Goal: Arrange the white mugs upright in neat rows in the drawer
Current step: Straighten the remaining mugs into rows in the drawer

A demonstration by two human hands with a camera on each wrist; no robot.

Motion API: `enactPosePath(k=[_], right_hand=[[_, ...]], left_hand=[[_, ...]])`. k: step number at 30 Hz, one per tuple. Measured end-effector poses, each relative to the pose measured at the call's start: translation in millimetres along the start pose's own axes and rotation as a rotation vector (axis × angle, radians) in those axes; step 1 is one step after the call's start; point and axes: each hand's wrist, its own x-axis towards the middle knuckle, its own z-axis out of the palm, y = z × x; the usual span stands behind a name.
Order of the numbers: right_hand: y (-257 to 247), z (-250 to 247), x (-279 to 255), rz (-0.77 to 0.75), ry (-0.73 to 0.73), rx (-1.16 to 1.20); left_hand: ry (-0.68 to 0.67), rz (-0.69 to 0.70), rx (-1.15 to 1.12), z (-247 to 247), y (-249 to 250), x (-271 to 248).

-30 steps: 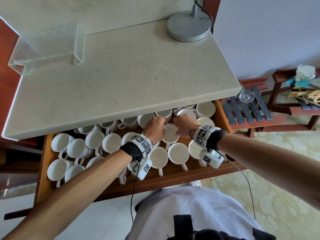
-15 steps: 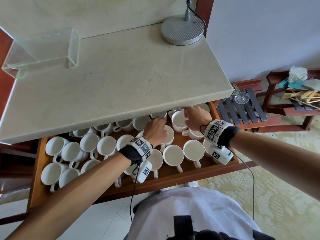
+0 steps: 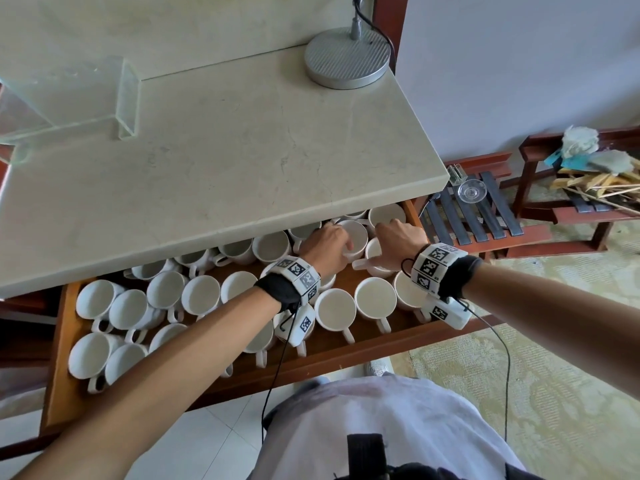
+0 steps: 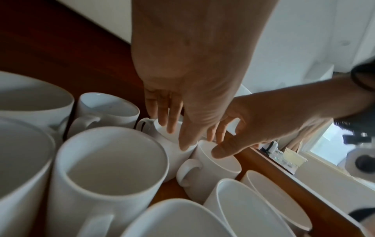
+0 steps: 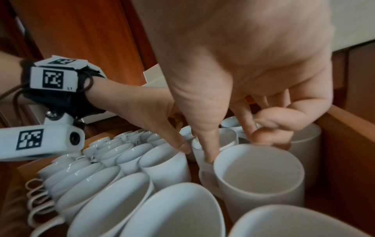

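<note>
The open wooden drawer (image 3: 346, 355) holds several upright white mugs. At its back right, my left hand (image 3: 329, 245) pinches the rim of one mug (image 3: 356, 233) between thumb and fingers (image 4: 162, 118); that mug (image 4: 172, 147) has its handle turned to the far left. Right beside it, my right hand (image 3: 398, 239) grips a second mug (image 3: 372, 252) across its rim, thumb near the handle and fingers (image 5: 259, 136) on the far edge. That mug (image 5: 259, 176) stands upright with its handle pointing left. The two mugs touch.
A stone countertop (image 3: 207, 168) overhangs the back row of mugs. On it stand a lamp base (image 3: 348, 57) and a clear glass stand (image 3: 69, 98). The drawer's right wall (image 5: 341, 144) is close to my right hand. A slatted wooden rack (image 3: 485, 230) stands to the right.
Both hands moved from the middle of the drawer toward its back right corner. The right hand went first onto a back mug, then the left hand came up beside it.
</note>
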Motion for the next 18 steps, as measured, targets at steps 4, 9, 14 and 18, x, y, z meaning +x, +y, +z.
enactPosePath(k=[4,9,14,18], right_hand=[[1.4,2.1,-6.2,-0.034,-0.068,-0.104],[2.1,-6.9,-5.4,-0.078,-0.052,-0.100],[-1.0,-7.3,-4.2,-0.121,-0.038,-0.153],[2.6,-5.0,-5.5,-0.175,-0.024,-0.225]], left_hand=[[-0.028,0.000,0.099,0.3,10.4,2.7],[-0.057,0.034,0.155,-2.9,17.5,12.3],[-0.042,0.036,0.113,2.8,21.1,18.5],[-0.035,0.014,0.055,9.7,23.3,20.6]])
